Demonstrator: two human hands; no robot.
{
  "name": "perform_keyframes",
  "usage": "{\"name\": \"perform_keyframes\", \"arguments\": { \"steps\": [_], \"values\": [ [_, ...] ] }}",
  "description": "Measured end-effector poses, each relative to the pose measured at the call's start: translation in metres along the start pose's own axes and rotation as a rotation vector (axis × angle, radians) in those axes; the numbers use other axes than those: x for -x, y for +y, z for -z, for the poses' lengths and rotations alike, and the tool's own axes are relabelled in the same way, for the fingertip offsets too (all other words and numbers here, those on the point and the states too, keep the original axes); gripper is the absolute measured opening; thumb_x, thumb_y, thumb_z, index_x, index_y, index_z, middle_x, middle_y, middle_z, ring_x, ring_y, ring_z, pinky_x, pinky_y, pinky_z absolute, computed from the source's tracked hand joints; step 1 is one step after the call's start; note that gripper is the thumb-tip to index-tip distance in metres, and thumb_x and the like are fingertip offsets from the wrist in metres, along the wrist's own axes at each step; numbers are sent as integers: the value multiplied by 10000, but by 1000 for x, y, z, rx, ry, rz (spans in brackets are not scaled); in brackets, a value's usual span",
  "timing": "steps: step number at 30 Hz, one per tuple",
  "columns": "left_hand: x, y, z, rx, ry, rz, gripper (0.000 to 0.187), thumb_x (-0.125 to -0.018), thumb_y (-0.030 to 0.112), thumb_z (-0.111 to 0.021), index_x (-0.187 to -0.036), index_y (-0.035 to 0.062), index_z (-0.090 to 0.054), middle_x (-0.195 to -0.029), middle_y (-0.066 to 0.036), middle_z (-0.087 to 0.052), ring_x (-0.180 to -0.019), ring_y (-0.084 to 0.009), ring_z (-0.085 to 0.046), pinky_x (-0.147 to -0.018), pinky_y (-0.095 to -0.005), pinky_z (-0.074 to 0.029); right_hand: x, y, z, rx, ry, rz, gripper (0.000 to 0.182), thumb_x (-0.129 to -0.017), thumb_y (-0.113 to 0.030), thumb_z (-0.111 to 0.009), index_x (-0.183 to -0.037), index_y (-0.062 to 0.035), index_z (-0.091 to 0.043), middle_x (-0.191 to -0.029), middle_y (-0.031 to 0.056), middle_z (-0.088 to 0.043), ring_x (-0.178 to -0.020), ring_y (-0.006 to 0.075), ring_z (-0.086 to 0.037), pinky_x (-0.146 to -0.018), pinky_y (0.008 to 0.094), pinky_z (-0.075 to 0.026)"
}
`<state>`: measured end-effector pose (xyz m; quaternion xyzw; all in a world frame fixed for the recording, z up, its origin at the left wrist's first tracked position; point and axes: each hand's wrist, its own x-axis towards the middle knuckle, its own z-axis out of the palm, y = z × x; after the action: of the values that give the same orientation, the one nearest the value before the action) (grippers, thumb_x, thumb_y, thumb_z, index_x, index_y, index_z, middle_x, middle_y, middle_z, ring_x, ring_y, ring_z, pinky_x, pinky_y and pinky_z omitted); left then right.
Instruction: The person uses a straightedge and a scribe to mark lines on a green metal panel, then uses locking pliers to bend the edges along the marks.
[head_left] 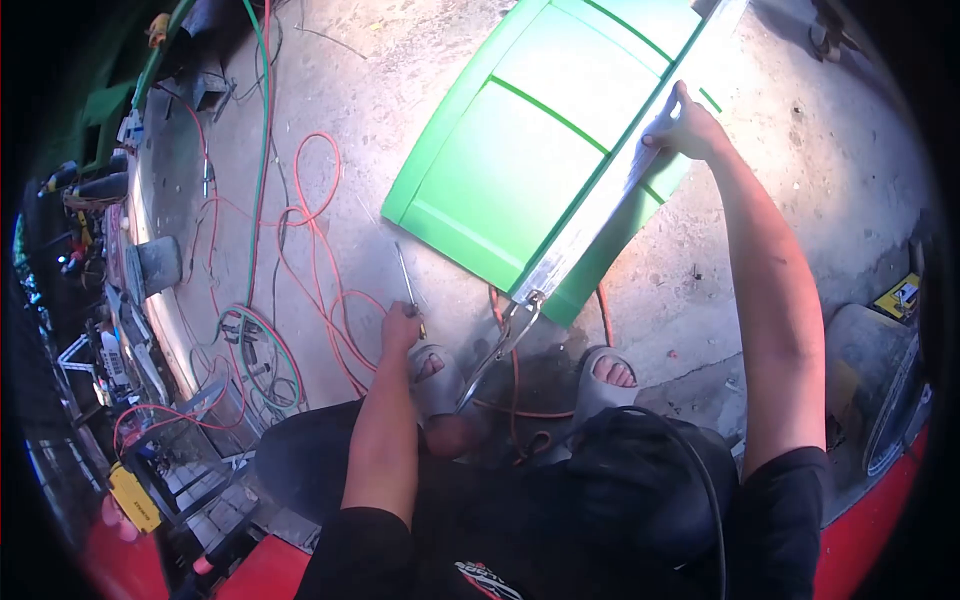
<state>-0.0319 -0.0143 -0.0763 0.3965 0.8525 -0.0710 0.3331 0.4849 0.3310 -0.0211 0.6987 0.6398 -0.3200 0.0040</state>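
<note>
My right hand [688,128] grips the long silvery metal strip [597,217] near its upper part, thumb and fingers on its edges. The strip lies along the edge of a green panel [490,165]. Locking pliers [508,340] are clamped on the strip's lower end, handles pointing down toward my feet. My left hand [402,327] is closed around the handle of a thin metal rod-like tool [404,272], left of the pliers, its shaft pointing up over the floor.
Red hoses [318,225] and a green hose [262,150] loop over the concrete floor [345,80] at left. Tools and a yellow box [135,497] stand at the far left. My sandalled feet [610,378] are below the panel. A dark bin-like object [885,380] is at right.
</note>
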Motion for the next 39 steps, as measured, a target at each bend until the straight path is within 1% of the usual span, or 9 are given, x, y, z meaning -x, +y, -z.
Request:
{"name": "perform_keyframes", "arguments": {
  "steps": [3,4,5,9,12,13,14,22,39],
  "values": [
    [0,7,11,281,196,149,340,-792,148,-654,-1051,-69,-619,-1001,-251,-690,-880,-353,-706,-802,-410,-562,8,-17,13,109,-68,-138,1354,-614,-449,-927,-1586,-60,-68,-1385,240,-524,-1292,364,-526,-1074,420,-450],
    [13,43,28,710,292,246,325,-827,88,-602,-1084,-106,-557,-975,-217,-647,-791,-304,-687,-717,-366,-572,14,-27,21,140,-93,-192,1347,-614,-460,-924,-1593,-99,-73,-1407,219,-506,-1297,354,-524,-1075,428,-452],
    [-18,25,28,820,403,141,263,-866,71,-543,-1097,-35,-479,-916,-155,-638,-706,-243,-674,-585,-354,-579,16,-32,27,154,-135,-196,1353,-592,-474,-931,-1594,-121,-93,-1422,212,-495,-1321,347,-504,-1079,446,-442],
    [-5,194,104,983,457,-410,278,-953,63,-486,-1209,-44,-468,-968,-111,-601,-824,-159,-614,-734,-307,-535,21,-39,37,84,-166,-206,1323,-581,-418,-943,-1584,-122,-133,-1412,235,-484,-1318,377,-491,-1098,511,-388],
    [4,330,126,745,104,-746,380,-985,109,-470,-1333,-42,-451,-1059,-123,-593,-821,-133,-547,-740,-286,-486,23,-41,35,82,-139,-235,1276,-616,-432,-944,-1565,-90,-163,-1392,191,-510,-1296,351,-513,-1065,512,-399],
    [21,383,129,491,131,-746,385,-981,134,-466,-1343,5,-485,-1063,-166,-622,-856,-202,-606,-781,-350,-505,23,-40,35,75,-137,-229,1299,-612,-421,-948,-1572,-88,-139,-1397,195,-503,-1299,350,-510,-1069,516,-394],
    [-17,409,106,251,384,-1163,411,-971,150,-449,-1366,46,-497,-1086,-219,-645,-939,-322,-653,-842,-444,-508,22,-38,34,69,-139,-223,1323,-609,-411,-952,-1580,-86,-114,-1402,200,-496,-1302,349,-506,-1074,520,-389],
    [0,593,59,-218,100,-1016,377,-992,238,-492,-1316,80,-604,-1121,-251,-679,-1056,-431,-637,-953,-507,-492,20,-39,33,19,-117,-243,1361,-574,-363,-972,-1578,-73,-102,-1378,206,-502,-1298,362,-502,-1067,564,-369],
    [-16,676,64,-414,91,-1033,347,-938,108,-438,-1214,34,-635,-1059,-253,-700,-1039,-400,-675,-900,-495,-534,17,-38,34,-9,-153,-256,1418,-568,-328,-972,-1593,-98,-19,-1399,203,-461,-1335,343,-459,-1119,543,-345]
  ]
}}
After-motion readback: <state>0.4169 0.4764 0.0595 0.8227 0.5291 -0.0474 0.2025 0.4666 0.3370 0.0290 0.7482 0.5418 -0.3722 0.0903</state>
